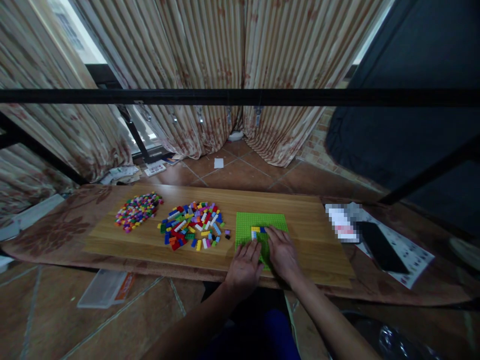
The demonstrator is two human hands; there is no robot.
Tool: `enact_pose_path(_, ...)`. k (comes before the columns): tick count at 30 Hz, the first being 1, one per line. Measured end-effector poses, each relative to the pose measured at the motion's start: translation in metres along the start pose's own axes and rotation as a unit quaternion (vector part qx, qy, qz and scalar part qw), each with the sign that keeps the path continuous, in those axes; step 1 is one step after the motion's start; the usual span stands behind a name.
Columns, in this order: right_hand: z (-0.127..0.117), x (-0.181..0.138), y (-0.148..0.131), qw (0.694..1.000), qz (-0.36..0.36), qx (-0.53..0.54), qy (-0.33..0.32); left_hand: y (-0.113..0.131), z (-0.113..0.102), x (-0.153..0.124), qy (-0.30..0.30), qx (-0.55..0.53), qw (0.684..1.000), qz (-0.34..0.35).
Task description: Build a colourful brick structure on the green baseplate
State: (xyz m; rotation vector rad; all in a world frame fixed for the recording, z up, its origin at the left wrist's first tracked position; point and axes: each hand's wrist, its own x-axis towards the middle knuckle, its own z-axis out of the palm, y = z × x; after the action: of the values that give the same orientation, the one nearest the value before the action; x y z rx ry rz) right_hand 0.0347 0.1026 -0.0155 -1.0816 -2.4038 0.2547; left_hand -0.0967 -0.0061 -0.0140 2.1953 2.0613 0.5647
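Note:
A green studded baseplate (262,222) lies on a wooden board (150,240) near its front edge. A short row of yellow, white and blue bricks (258,231) is stuck on the plate. My left hand (244,267) rests flat on the plate's front left part, fingers stretched out, holding nothing. My right hand (282,252) lies flat on the plate just right of it, fingertips touching the row of bricks. A heap of larger mixed-colour bricks (193,225) sits left of the plate. Farther left lies a heap of small mixed-colour pieces (138,211).
The board lies on a brown patterned table (56,230). A black phone (380,246) on printed sheets (412,255) is at the right. A black bar (240,96) crosses the view above. Curtains (210,65) hang behind. A clear plastic box (103,289) lies on the tiled floor.

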Motion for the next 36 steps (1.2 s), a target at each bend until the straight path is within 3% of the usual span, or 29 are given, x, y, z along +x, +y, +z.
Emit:
enact_pose_path(5, 0.005, 0.031, 0.009, 0.999, 0.009, 0.046, -0.005, -0.001, -0.006, 0.004, 0.021, -0.032, 0.999, -0.029)
enact_pose_path(10, 0.005, 0.039, 0.021, 0.997, -0.010, 0.073, -0.025, -0.004, -0.011, 0.025, 0.043, -0.017, 0.996, -0.078)
enact_pose_path(16, 0.010, 0.037, 0.028, 0.994, -0.026, 0.098, -0.035, -0.006, 0.001, 0.044, -0.002, 0.016, 0.999, -0.036)
enact_pose_path(25, 0.017, 0.035, 0.033, 0.992, -0.031, 0.119, -0.029, -0.009, 0.015, 0.038, 0.016, 0.028, 0.999, -0.024)
enact_pose_path(32, 0.003, 0.036, 0.027, 0.992, -0.050, 0.110, -0.035, -0.002, -0.003, 0.034, 0.031, -0.009, 0.998, -0.047)
enact_pose_path(36, -0.005, 0.038, 0.007, 0.995, -0.030, 0.096, -0.010, 0.005, -0.021, 0.008, 0.049, -0.046, 0.996, -0.056)
